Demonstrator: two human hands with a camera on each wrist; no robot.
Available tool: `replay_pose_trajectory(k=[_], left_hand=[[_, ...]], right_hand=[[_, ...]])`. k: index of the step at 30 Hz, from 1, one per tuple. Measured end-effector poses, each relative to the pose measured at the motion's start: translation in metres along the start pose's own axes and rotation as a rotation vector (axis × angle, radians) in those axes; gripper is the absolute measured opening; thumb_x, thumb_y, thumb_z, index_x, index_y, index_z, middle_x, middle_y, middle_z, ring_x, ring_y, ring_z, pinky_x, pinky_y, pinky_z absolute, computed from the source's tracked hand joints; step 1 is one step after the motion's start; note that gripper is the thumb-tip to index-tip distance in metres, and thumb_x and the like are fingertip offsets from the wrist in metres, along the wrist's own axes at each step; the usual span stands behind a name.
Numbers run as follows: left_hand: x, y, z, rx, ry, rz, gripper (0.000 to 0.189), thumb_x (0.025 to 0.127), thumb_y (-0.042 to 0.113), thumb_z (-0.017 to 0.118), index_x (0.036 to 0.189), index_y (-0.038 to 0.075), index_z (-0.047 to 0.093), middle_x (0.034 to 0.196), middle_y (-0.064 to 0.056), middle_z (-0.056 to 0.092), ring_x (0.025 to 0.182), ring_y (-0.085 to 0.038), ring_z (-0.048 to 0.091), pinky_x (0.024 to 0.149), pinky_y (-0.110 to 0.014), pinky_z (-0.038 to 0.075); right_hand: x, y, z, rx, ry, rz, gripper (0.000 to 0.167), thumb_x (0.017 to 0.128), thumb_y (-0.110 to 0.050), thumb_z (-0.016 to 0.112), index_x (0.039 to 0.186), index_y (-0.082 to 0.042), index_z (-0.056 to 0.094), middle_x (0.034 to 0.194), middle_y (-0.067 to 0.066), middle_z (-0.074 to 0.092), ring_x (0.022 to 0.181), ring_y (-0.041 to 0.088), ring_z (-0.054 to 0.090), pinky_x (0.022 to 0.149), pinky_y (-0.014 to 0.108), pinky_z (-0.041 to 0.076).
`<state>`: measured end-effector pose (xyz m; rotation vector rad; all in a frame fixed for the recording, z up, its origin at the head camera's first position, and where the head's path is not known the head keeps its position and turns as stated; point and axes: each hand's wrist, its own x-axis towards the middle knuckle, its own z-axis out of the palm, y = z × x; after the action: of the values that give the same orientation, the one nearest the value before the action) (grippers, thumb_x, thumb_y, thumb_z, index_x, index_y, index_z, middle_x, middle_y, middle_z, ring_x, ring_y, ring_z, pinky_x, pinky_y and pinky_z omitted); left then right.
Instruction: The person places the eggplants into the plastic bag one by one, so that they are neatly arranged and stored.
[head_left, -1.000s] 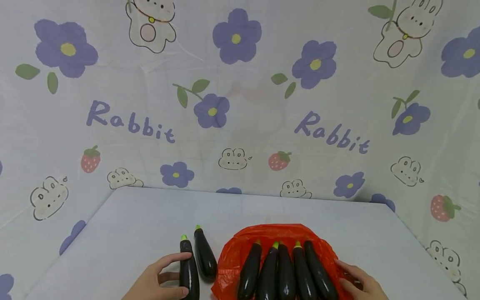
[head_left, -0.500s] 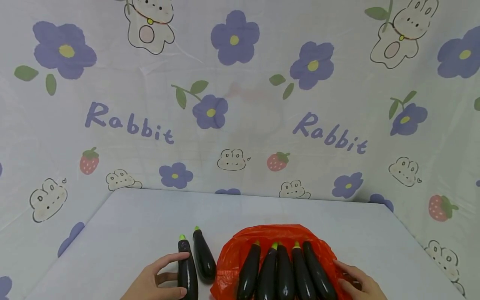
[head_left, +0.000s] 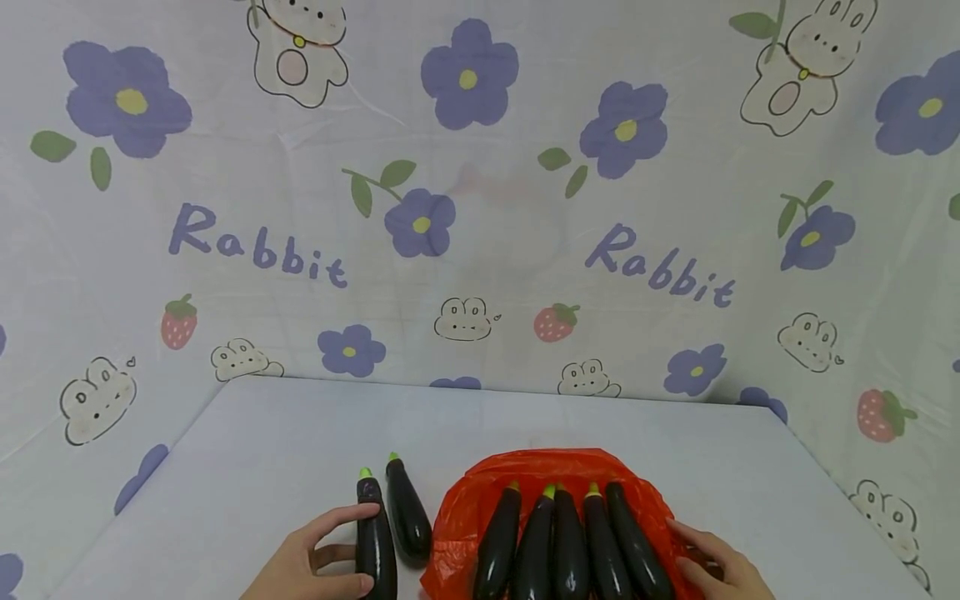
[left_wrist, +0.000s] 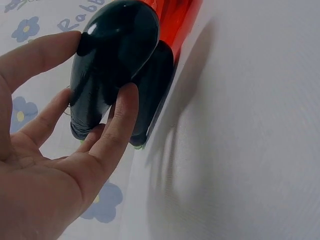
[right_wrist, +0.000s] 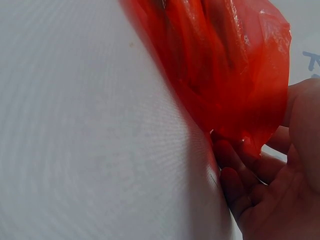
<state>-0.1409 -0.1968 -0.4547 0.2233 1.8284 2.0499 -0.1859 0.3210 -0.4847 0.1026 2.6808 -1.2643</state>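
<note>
My left hand [head_left: 307, 562] grips a glossy dark eggplant [head_left: 377, 546] with a green stem, thumb and fingers on opposite sides of it. In the left wrist view its rounded end [left_wrist: 122, 35] points toward the camera. Just right of it a second eggplant [head_left: 408, 517] lies on the table, partly behind the first in the left wrist view. At the right side of a red plastic bag [head_left: 457, 529], my right hand [head_left: 727, 571] holds the edge, with fingers curled at the film [right_wrist: 240, 100]. Several eggplants [head_left: 572, 542] lie side by side in the bag's mouth, stems pointing away.
A white table [head_left: 315, 433] spreads under everything, its back edge meeting a cloth backdrop [head_left: 517, 250] printed with purple flowers, rabbits and strawberries. The bag takes up the front middle of the table, close to the loose eggplants on its left.
The whole head view has shifted very slightly to the left since a second ago. Both hands, the eggplants and the bag keep their places.
</note>
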Motion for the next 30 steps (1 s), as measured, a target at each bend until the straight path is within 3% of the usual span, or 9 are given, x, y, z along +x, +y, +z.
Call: replay_pose_trajectory(k=[4, 9, 15, 24, 30], left_hand=[[-0.001, 0.001, 0.000, -0.017, 0.001, -0.009, 0.069, 0.089, 0.009, 0.072, 0.150, 0.012, 0.040, 0.142, -0.027, 0.039, 0.114, -0.036, 0.057, 0.083, -0.052, 0.053], [0.001, 0.007, 0.006, -0.048, 0.005, -0.009, 0.069, 0.088, 0.009, 0.073, 0.150, 0.013, 0.041, 0.149, -0.027, 0.029, 0.116, -0.035, 0.056, 0.085, -0.052, 0.052], [0.002, 0.018, 0.016, -0.013, -0.008, 0.004, 0.067, 0.089, 0.011, 0.073, 0.148, 0.014, 0.043, 0.154, -0.025, 0.018, 0.119, -0.037, 0.054, 0.088, -0.050, 0.052], [0.011, 0.030, 0.035, 0.066, -0.026, 0.021, 0.063, 0.087, 0.014, 0.075, 0.144, 0.015, 0.048, 0.153, -0.023, 0.025, 0.116, -0.038, 0.054, 0.085, -0.050, 0.053], [0.022, 0.035, 0.054, 0.079, -0.087, 0.041, 0.060, 0.086, 0.010, 0.075, 0.141, 0.015, 0.052, 0.147, -0.019, 0.035, 0.109, -0.034, 0.058, 0.082, -0.048, 0.055]], right_hand=[[0.000, 0.000, 0.000, 0.002, -0.006, 0.003, 0.058, 0.092, -0.026, 0.068, 0.142, -0.003, 0.051, 0.128, 0.017, 0.058, 0.101, 0.026, 0.061, 0.084, 0.048, 0.054], [0.000, 0.000, 0.000, -0.002, -0.015, 0.000, 0.058, 0.093, -0.025, 0.067, 0.143, -0.002, 0.049, 0.129, 0.018, 0.057, 0.103, 0.028, 0.060, 0.086, 0.048, 0.053], [-0.001, -0.001, 0.000, -0.010, -0.017, -0.001, 0.058, 0.094, -0.025, 0.066, 0.143, -0.001, 0.048, 0.131, 0.020, 0.056, 0.107, 0.030, 0.060, 0.088, 0.049, 0.052], [0.001, 0.002, -0.004, -0.010, -0.030, -0.014, 0.057, 0.093, -0.025, 0.067, 0.142, 0.000, 0.050, 0.129, 0.020, 0.057, 0.107, 0.032, 0.059, 0.087, 0.049, 0.052], [0.001, 0.000, -0.003, -0.004, -0.034, -0.018, 0.059, 0.093, -0.027, 0.067, 0.142, 0.000, 0.049, 0.131, 0.021, 0.056, 0.109, 0.032, 0.059, 0.088, 0.049, 0.052]])
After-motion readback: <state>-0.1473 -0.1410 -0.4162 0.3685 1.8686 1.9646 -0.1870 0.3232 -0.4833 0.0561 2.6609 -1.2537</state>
